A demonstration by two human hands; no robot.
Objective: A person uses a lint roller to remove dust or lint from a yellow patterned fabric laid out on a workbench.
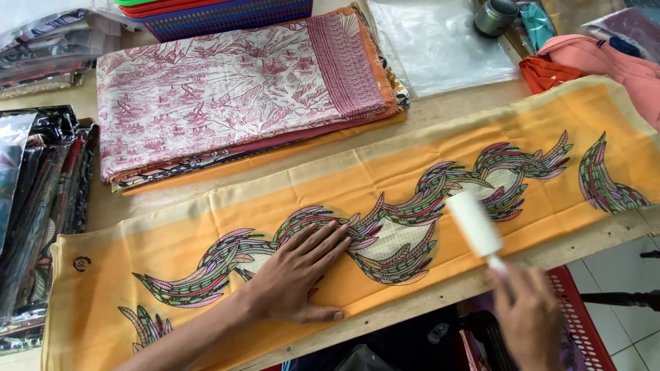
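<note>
A long folded orange cloth (426, 172) with a wavy feather pattern lies across the wooden table. My left hand (299, 271) presses flat on it, fingers spread, near the middle of the pattern. My right hand (526, 312) grips the handle of a white lint roller (474, 223), blurred with motion. The roller's head rests on the cloth just right of my left hand, near the table's front edge.
A stack of folded cloths (234, 89), the top one white and maroon, lies behind the orange cloth. Wrapped dark cloths (41, 206) stand at the left. Clear plastic bags (436, 41), a metal cup (495, 15) and pink and orange fabrics (598, 58) sit at back right. A red basket (584, 323) stands below.
</note>
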